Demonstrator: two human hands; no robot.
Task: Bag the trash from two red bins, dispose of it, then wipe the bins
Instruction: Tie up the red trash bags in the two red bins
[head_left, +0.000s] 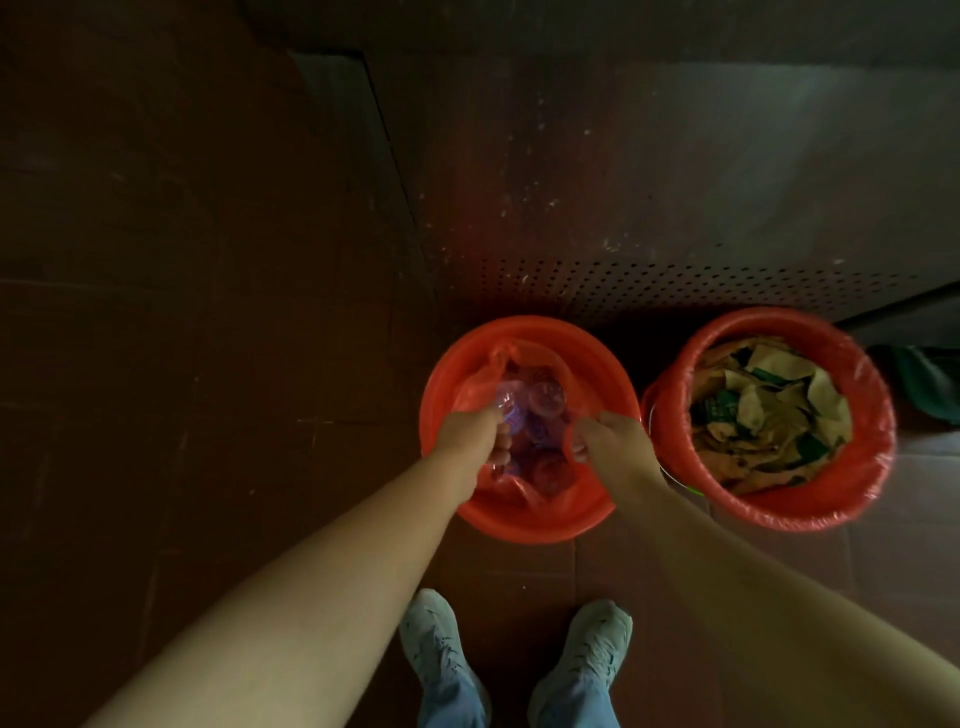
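Two red bins stand side by side on the floor in front of my feet. The left bin (613, 374) holds a red plastic liner bag (480, 387) pulled in off the rim, with clear plastic bottles (540, 410) inside. My left hand (470, 439) grips the bag's left edge. On the right edge, my right hand (605, 439) pinches the bag. The right bin (878, 467) has its red liner stretched over the rim and is full of crumpled brown and green paper packaging (769, 415).
A grey metal panel with rows of small holes (675, 280) rises directly behind the bins. A dark green object (930, 384) lies at the far right. My two light shoes (519, 654) stand on dark reddish floor tiles (182, 364) that extend to the left.
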